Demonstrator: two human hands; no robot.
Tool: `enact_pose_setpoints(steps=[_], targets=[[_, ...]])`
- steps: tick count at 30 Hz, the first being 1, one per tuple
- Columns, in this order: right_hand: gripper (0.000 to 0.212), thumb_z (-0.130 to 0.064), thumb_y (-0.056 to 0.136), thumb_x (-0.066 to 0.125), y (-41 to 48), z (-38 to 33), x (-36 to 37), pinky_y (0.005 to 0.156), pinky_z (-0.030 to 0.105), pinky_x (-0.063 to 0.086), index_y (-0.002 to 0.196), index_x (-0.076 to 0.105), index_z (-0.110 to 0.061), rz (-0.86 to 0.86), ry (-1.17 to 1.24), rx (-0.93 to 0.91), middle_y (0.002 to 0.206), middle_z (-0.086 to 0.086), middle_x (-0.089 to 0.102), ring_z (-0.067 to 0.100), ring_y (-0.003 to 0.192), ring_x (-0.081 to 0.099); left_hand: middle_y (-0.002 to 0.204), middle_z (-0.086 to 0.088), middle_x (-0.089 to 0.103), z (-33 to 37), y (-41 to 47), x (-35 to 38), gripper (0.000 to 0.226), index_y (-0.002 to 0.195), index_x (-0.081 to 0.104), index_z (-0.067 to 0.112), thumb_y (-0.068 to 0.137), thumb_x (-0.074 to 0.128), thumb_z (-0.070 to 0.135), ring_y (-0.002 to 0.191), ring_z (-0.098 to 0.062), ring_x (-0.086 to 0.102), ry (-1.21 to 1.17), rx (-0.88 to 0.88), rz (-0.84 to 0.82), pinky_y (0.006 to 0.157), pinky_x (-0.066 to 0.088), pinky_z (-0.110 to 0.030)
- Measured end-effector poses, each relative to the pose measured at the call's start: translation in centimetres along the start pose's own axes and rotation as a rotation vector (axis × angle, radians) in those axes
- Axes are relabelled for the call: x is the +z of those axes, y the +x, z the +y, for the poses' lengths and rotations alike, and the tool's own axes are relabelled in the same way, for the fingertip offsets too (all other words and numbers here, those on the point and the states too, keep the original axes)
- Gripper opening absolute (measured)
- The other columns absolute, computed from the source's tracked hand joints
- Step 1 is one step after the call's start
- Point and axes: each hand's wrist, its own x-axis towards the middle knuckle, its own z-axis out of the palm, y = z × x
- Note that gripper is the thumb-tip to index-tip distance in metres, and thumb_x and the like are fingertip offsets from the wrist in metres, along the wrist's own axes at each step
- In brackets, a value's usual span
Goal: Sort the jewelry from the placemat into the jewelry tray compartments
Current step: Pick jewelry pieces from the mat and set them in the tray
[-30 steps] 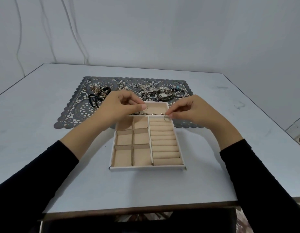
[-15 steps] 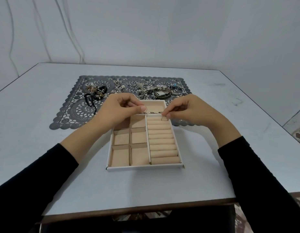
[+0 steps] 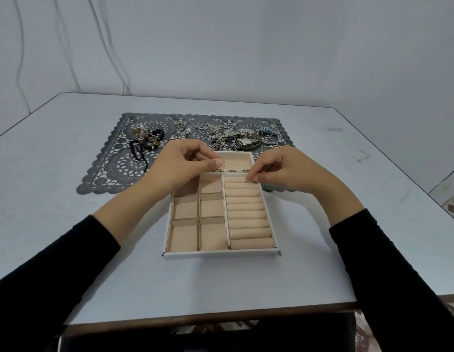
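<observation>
A beige jewelry tray (image 3: 221, 253) with a white rim sits mid-table: square compartments on the left, ring rolls on the right, one long compartment at the far end. My left hand (image 3: 180, 165) and my right hand (image 3: 284, 171) each pinch one end of a thin metal chain bracelet (image 3: 232, 170), stretched level over the divider in front of the long far compartment. Behind lies the dark lace placemat (image 3: 111, 171) with a heap of jewelry (image 3: 236, 138) and black bracelets (image 3: 147, 142).
The grey-white table's near edge (image 3: 195, 323) runs below the tray. A grey wall with hanging cables (image 3: 68, 47) stands behind. The table's right edge (image 3: 411, 179) drops to the floor.
Both hands kept their pinch on the chain and lowered it slightly toward the tray's far end. My head shifted, so the whole scene slid a little left.
</observation>
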Motion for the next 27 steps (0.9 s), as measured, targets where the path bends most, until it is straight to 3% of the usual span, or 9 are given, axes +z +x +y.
enact_pose_setpoints(steps=[5,11,14,20,24,27], targets=[[0.012,-0.002,0.083,0.07,0.5,0.6,0.5,0.047,0.021,0.038,0.085,0.077,-0.011,0.006,-0.022,-0.034,0.066,-0.004,0.059,0.012,0.052,0.054,0.089,-0.033,0.066,0.1,-0.1,0.0,0.009,0.083,0.074,0.01,0.077,0.081,0.009,0.075,-0.019,0.057,-0.001,-0.005,-0.004,0.079,0.049,-0.027],[0.013,-0.004,0.084,0.07,0.5,1.1,0.0,0.041,0.02,0.037,0.089,0.077,-0.014,0.044,0.044,-0.003,0.063,-0.009,0.064,0.007,0.05,0.053,0.079,-0.018,0.067,0.0,0.0,0.1,0.009,0.084,0.073,0.008,0.078,0.08,0.009,0.073,-0.015,0.058,0.002,-0.007,-0.017,0.077,0.05,-0.022],[0.015,-0.008,0.084,0.071,0.6,1.8,-0.3,0.07,0.018,0.052,0.096,0.075,-0.017,0.193,0.097,-0.042,0.086,0.001,0.073,0.007,0.075,0.064,0.074,-0.009,0.065,-0.2,0.2,0.3,0.01,0.084,0.074,0.007,0.077,0.08,0.01,0.071,-0.013,0.056,0.018,0.0,-0.023,0.076,0.05,-0.021],[0.02,-0.019,0.089,0.067,0.6,4.7,1.3,0.086,0.016,0.048,0.109,0.068,-0.024,0.445,-0.057,0.039,0.103,-0.009,0.068,0.006,0.094,0.062,0.068,-0.003,0.063,-1.0,0.6,0.3,0.007,0.079,0.076,0.021,0.076,0.083,0.021,0.068,-0.013,0.054,0.058,0.026,-0.059,0.077,0.048,-0.028],[0.038,-0.028,0.093,0.06,0.1,6.1,1.3,0.093,0.015,0.032,0.13,0.058,-0.021,0.405,-0.289,0.078,0.128,-0.005,0.059,0.009,0.115,0.052,0.069,-0.009,0.067,-0.9,0.6,0.6,0.006,0.081,0.076,0.021,0.078,0.082,0.021,0.067,-0.009,0.058,0.11,0.053,-0.082,0.074,0.05,-0.028],[0.045,-0.033,0.095,0.055,0.0,6.6,1.3,0.101,0.017,0.029,0.138,0.05,-0.02,0.338,-0.362,0.091,0.141,-0.004,0.051,0.014,0.131,0.044,0.073,-0.006,0.072,-0.7,0.6,1.0,0.007,0.081,0.076,0.02,0.077,0.083,0.022,0.066,-0.006,0.062,0.181,0.093,-0.09,0.071,0.052,-0.022]])
